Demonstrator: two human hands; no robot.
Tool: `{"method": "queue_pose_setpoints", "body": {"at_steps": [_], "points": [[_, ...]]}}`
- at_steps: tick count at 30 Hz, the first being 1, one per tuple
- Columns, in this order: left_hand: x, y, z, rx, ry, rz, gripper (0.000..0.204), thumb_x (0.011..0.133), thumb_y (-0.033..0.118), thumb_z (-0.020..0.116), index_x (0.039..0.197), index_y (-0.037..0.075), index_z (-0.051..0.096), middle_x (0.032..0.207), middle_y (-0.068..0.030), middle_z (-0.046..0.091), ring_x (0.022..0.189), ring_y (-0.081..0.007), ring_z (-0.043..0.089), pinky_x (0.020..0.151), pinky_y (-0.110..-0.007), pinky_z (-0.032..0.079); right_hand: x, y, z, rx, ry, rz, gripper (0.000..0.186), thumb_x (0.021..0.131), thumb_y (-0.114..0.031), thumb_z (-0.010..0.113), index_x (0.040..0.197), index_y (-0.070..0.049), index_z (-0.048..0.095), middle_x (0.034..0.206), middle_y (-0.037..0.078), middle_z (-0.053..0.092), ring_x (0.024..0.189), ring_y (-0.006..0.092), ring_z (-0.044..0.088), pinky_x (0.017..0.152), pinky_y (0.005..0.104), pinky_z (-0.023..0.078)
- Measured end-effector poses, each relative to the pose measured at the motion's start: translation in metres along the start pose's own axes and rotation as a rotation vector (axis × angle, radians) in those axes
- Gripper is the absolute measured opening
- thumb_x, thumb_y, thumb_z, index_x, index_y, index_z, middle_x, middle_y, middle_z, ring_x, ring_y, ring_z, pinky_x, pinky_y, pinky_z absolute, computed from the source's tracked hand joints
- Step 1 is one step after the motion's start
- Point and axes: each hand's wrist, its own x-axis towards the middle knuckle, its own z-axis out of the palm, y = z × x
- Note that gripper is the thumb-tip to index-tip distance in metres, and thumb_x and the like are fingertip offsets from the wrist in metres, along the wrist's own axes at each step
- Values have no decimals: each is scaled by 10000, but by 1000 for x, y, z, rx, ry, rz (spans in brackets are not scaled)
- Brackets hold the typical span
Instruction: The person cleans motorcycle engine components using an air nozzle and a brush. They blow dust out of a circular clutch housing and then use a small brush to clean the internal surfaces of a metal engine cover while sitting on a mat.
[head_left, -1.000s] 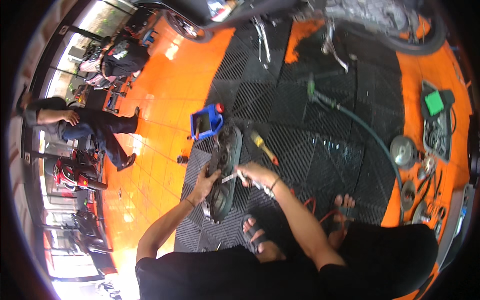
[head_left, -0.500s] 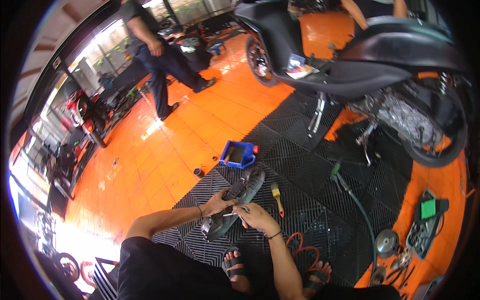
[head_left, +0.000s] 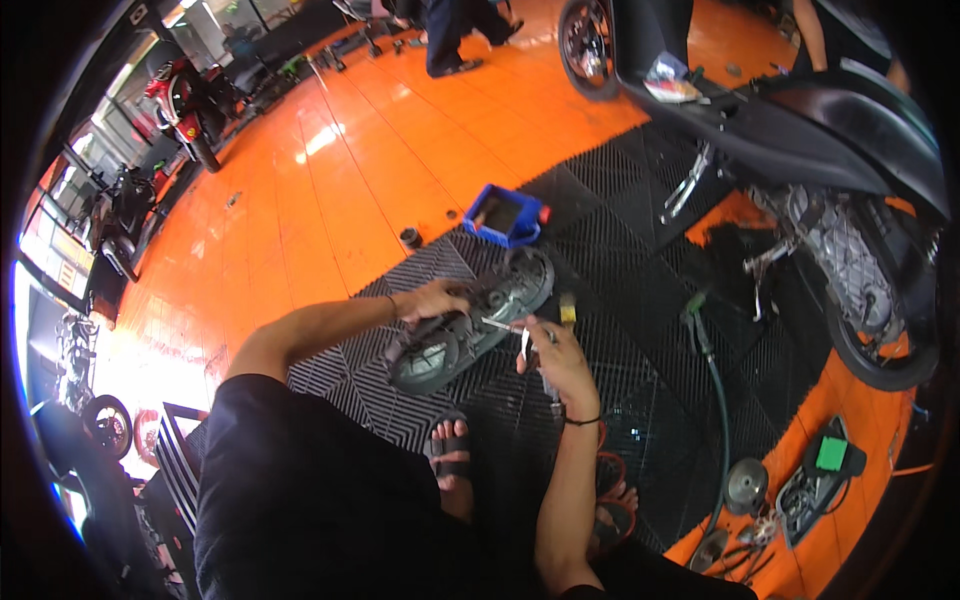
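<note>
A long grey metal engine cover point(head_left: 440, 358) lies slantwise on the black ribbed mat in front of me. My left hand point(head_left: 437, 302) grips its far left edge, fingers curled over the rim. To the right of the cover, my right hand point(head_left: 560, 362) is closed around a silver air blow gun point(head_left: 524, 346). Its thin nozzle points left at the cover's inner side. Below that hand a red coiled hose point(head_left: 612, 466) loops down by my foot. The palm hides most of the gun's body.
Beyond the cover are a cut blue jug point(head_left: 503, 215) with a brush inside and a small dark cup point(head_left: 411, 238). A paintbrush point(head_left: 568, 308) lies near my right hand. A black scooter point(head_left: 780, 130) stands far right; a green hose point(head_left: 722, 410) and loose parts lie nearer.
The view has shifted. My right hand has drawn back from the cover, and the nozzle now shows between them. My left hand has moved toward the cover's far left edge.
</note>
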Motion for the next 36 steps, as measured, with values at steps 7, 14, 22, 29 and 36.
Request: {"method": "queue_pose_setpoints", "body": {"at_steps": [7,14,22,29,36], "points": [[-20,-18,-15,-303,-351,113,255,920,187,651,1117,26,669,1136,-75,668,1080,-197,633,976,-346,524,-18,10,-53,201,197,121,451,1108,-379,502,1190,10,717,692,58,647,616,123,626,620,262,510],[-13,-14,-16,136,-314,1017,427,825,259,855,1127,71,618,1123,-144,647,1067,-350,630,924,-450,513,-36,-25,-73,195,293,78,446,1111,-332,501,1197,59,698,706,84,647,619,136,605,624,280,498],[-10,-4,-17,139,-325,904,346,828,198,828,1083,51,646,1097,-120,647,1038,-302,626,917,-407,514,-38,-26,-68,174,253,83,451,1103,-357,524,1219,41,701,729,65,659,626,125,603,621,271,498],[-16,-1,-20,76,-347,911,274,845,180,792,1055,69,656,1108,-90,657,1057,-266,632,947,-385,504,-38,-25,-67,144,228,78,446,1103,-351,518,1215,41,699,715,50,638,623,119,597,612,262,481],[-4,-26,-18,45,-341,1075,311,846,215,807,1068,67,647,1134,-104,662,1072,-285,641,955,-392,510,-32,-17,-58,106,190,109,424,1093,-351,539,1181,21,723,702,39,642,601,108,586,607,259,465]]}}
